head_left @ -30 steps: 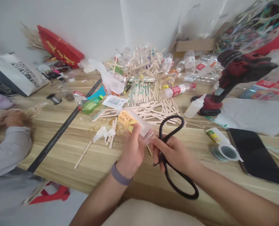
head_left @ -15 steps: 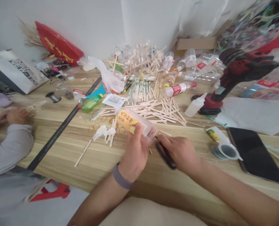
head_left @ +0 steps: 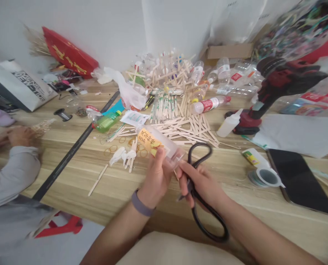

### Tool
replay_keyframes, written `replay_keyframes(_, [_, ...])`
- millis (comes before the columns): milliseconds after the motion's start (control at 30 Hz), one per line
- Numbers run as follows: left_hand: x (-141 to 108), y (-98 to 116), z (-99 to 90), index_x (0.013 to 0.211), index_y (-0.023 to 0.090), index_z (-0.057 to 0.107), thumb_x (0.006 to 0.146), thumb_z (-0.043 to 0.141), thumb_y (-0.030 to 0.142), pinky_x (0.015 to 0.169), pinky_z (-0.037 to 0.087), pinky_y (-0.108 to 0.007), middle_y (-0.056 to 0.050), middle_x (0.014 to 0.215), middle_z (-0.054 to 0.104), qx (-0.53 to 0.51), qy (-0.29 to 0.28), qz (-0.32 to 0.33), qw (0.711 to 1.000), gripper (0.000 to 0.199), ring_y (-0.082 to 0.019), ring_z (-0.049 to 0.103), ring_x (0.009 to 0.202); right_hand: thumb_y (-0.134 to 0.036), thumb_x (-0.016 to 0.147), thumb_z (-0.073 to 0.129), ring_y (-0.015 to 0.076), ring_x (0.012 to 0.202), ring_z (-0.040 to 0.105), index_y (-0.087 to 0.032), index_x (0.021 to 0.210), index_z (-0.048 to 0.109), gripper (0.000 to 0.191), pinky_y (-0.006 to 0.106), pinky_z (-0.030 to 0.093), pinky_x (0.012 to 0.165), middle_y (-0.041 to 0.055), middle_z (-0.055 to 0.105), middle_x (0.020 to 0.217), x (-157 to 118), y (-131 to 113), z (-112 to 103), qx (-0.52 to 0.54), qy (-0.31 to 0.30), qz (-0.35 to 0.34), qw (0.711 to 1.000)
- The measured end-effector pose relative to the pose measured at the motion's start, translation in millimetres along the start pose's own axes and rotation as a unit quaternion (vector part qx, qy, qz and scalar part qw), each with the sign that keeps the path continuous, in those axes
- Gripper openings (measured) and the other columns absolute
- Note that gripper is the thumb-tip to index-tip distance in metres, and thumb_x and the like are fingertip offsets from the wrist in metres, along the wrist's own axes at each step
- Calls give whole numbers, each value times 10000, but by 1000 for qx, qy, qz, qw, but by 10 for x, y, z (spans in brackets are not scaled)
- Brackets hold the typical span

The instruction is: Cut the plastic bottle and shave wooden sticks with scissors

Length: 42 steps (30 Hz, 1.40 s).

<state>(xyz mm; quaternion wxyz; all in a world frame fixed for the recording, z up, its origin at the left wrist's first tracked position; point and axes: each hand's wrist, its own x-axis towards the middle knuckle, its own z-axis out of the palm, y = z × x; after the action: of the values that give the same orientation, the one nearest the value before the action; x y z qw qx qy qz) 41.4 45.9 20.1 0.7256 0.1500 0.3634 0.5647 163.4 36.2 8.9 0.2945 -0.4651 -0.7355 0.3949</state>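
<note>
My left hand (head_left: 157, 180) is closed around a clear plastic bottle (head_left: 171, 145) with an orange label, its base end tilted toward me. In my right hand (head_left: 201, 182) is a pair of scissors (head_left: 208, 217) with large black handle loops, one loop above the hand and one below. The blades are mostly hidden by the fingers. My right fingertips are right at the bottle's base; whether they touch it I cannot tell. Behind the bottle lie many loose wooden sticks (head_left: 175, 129). Left of it are a white crumpled scrap (head_left: 121, 156) and rubber bands (head_left: 112, 148).
Farther back lie a green bottle (head_left: 107, 121) and a red-labelled bottle (head_left: 209, 105). To the right are a glue bottle (head_left: 229, 124), a red-and-black power tool (head_left: 274, 92), a tape roll (head_left: 265, 177) and a phone (head_left: 299, 180). A co-worker's hands (head_left: 20, 136) rest at the left.
The scissors have turned in my right hand, and their handle loops now spread apart above and below it. My left hand still holds the bottle in nearly the same place.
</note>
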Motion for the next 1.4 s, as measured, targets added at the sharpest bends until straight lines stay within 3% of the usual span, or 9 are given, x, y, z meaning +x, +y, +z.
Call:
replay_keyframes(167, [14,-90,40,1015,215,571,761,753,345,881,506,-305,-15,936,690,-41,35,105,993,338,-196,662,965,-329,925,415,161,497,536,-171,809,621,285,284,273,465,58,618,578,16,176,-233,-188,38,-109,975])
replay_keyframes(367, [26,-104,-43,975,220,557,787,722,292,801,523,-319,7,880,662,-63,59,85,993,261,-163,646,811,-180,914,418,145,510,522,-154,890,664,248,304,267,509,49,636,597,56,259,-235,-300,55,-203,931])
replay_keyframes(533, [120,100,-142,1024,181,575,781,735,284,752,539,-322,-26,897,676,-73,91,98,988,308,-163,659,754,-270,970,391,145,457,548,-171,791,647,327,271,326,461,29,612,533,-30,171,-119,-275,90,-194,937])
replay_keyframes(600, [156,255,-182,1057,184,576,847,670,325,742,542,-287,-29,923,683,-81,115,128,982,270,-150,664,783,-348,1004,347,126,448,582,-188,671,574,433,235,386,450,19,610,527,-101,77,-84,-213,82,-142,963])
replay_keyframes(667, [171,390,-196,1050,201,588,899,602,355,759,543,-263,-5,892,681,-95,119,151,977,216,-127,660,774,-476,1004,300,113,375,565,-195,667,527,494,212,393,385,10,621,524,-137,-34,-64,-35,20,-7,999])
replay_keyframes(767, [153,449,-152,1015,187,618,940,516,405,772,563,-305,-31,880,696,-124,84,96,984,252,-160,677,783,-704,864,420,131,315,537,-187,741,529,543,209,362,317,10,624,506,-86,-180,-57,257,-69,170,949])
replay_keyframes(867, [123,358,-90,981,160,635,941,484,443,726,570,-303,-59,871,700,-134,58,27,989,323,-182,683,780,-721,786,533,123,310,531,-172,730,544,552,188,348,313,2,616,486,22,-273,-47,365,-104,188,906])
replay_keyframes(1033, [120,234,-87,877,124,666,922,426,559,525,497,-245,-83,738,681,-91,-8,-24,996,500,-157,630,579,-657,805,554,108,306,527,-165,735,565,498,174,353,323,-11,621,483,114,-333,-10,419,-107,190,882])
replay_keyframes(1400, [87,154,-64,780,158,703,855,462,643,450,418,-271,-23,490,561,9,-81,11,997,547,-167,522,404,-546,860,574,81,261,482,-151,735,600,415,144,283,275,-28,596,451,103,-281,4,493,-81,220,838])
